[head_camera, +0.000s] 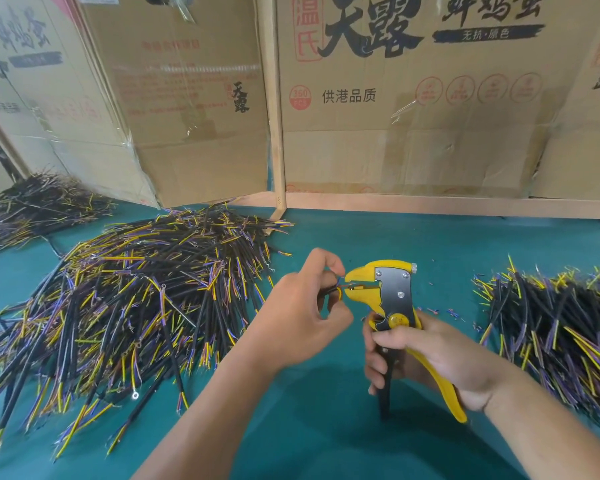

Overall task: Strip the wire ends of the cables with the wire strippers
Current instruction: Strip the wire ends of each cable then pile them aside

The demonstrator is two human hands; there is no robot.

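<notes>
Looking down from the head camera, one scene is recorded, itemised as follows.

Wire strippers [392,306]: yellow and black, held upright above the green table [326,427], head pointing toward the left hand. The handles are gripped by the right hand [426,358], its fingers curled round them.

Cable [329,290]: short and black, pinched between thumb and fingers of the left hand [305,313]. Its coloured wire ends are presented at the mouth of the strippers; whether the jaws are closed on them cannot be told.

Large pile of cables [125,299]: black sheaths with yellow, purple and blue wire ends, spread on the table left of the left hand.

Second pile [39,206]: similar cables, farther back at the left edge.

Third pile [555,327]: similar cables, on the table right of the right hand.

Small scraps [451,313]: coloured bits scattered on the table between the strippers and the third pile.

Cardboard boxes [413,109]: printed, flattened, fixed to a wooden frame [274,109] behind the table.
</notes>
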